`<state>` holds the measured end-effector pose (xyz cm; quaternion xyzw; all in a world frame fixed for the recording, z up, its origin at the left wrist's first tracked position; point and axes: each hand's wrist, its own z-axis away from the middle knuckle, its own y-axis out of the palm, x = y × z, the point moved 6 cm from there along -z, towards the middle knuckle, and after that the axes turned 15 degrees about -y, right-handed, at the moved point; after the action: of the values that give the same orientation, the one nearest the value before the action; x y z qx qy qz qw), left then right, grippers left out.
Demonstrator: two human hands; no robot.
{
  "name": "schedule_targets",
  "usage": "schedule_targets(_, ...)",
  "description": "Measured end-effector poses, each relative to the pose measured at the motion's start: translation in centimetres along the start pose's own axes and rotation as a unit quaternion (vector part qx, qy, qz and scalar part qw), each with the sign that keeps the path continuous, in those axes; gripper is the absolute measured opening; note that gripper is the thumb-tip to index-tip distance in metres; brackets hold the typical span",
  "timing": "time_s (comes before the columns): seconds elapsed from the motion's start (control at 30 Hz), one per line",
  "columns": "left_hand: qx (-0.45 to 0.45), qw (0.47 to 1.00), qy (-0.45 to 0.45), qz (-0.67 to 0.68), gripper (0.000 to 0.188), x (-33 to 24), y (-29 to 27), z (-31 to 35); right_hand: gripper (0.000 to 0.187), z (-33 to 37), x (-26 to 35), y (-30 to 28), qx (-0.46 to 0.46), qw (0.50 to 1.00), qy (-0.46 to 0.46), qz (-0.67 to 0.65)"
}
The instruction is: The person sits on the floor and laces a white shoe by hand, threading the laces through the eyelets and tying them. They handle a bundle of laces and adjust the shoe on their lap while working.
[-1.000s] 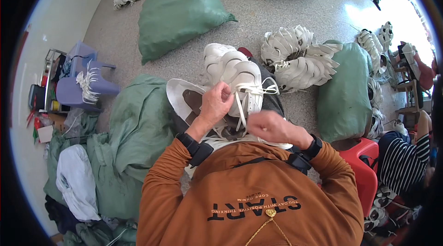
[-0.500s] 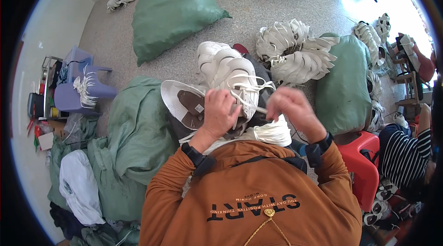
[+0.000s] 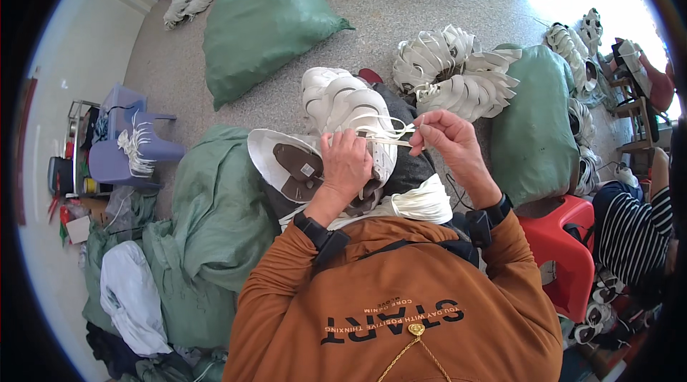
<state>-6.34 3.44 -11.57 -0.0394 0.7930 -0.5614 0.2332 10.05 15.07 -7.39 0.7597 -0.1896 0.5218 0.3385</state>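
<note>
Since the right grip (image 3: pixel 449 144) only pinches the thin white lace (image 3: pixel 390 143), a hard tug could lose it; left grip (image 3: pixel 347 161) touches the white panelled shoe upper (image 3: pixel 385 163) between them, can't tell if closed.

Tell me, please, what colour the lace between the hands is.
The lace is creamy white, clearest in the head view.
</note>
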Motion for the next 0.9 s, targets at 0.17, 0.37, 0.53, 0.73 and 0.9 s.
schedule_targets(0.17,0.017,0.994,-0.037,0.101,0.005,0.4,-1.6,0.4,0.017,-0.2,-1.6,-0.4,-0.025,1.0,0.005,-0.006)
schedule_targets(0.37,0.055,0.976,-0.08,0.195,0.008,1.8,-4.1,2.4,0.011,0.0,-5.3,3.5,0.027,0.996,-0.038,0.079)
schedule_targets(0.53,0.067,0.922,-0.204,0.322,0.006,3.1,-7.9,4.8,0.014,-0.2,-5.1,9.9,0.147,0.97,-0.065,0.184)
schedule_targets(0.73,0.016,0.925,-0.197,0.325,0.008,4.1,-11.5,5.5,0.011,-0.1,-4.7,12.5,0.187,0.954,-0.064,0.226)
schedule_targets(0.9,0.044,0.92,-0.186,0.343,0.013,4.1,-12.1,5.9,0.012,-0.2,-3.6,13.9,0.206,0.939,-0.129,0.241)
